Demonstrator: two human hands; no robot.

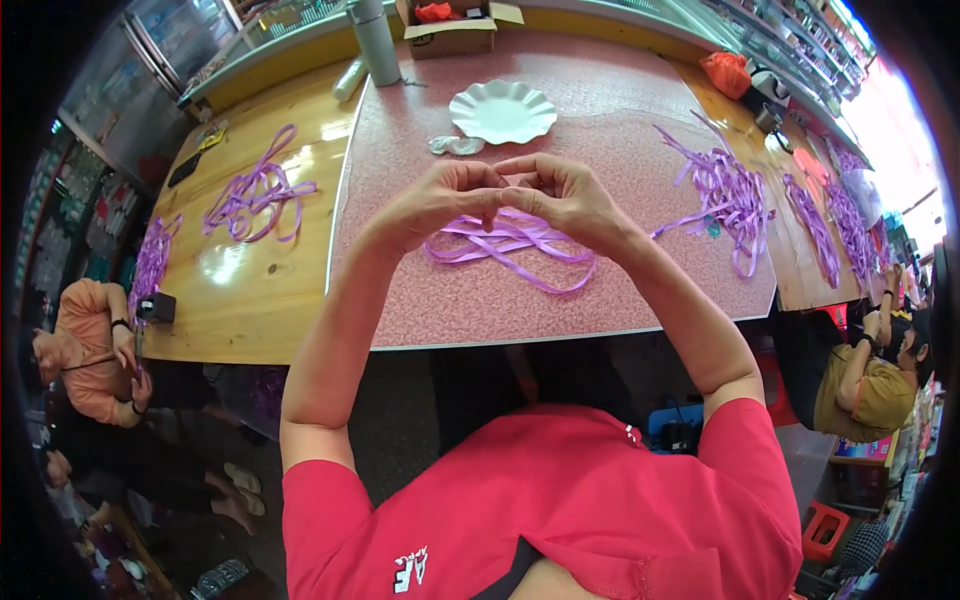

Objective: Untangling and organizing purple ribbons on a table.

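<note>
My left hand [460, 200] and my right hand [560, 195] meet over the middle of the pink tabletop, thumbs and fingers pinched together at the tips. Whatever sits between the fingertips is too small or hidden to make out. Just below the hands lies a loosely looped purple ribbon [545, 285] on the pink surface; my fingers cover its far part, so I cannot tell if they touch it. Beyond the hands stands a white plate with a wavy rim [503, 112], with a small crumpled whitish bundle [456, 146] beside it.
Purple ribbon heaps lie at the right [735, 200] and on the wooden tabletop at the left [260, 195]. A grey bottle [374, 45] and an open cardboard box [450, 38] stand at the back. Co-workers sit at the left [95, 350] and right [870, 390].
</note>
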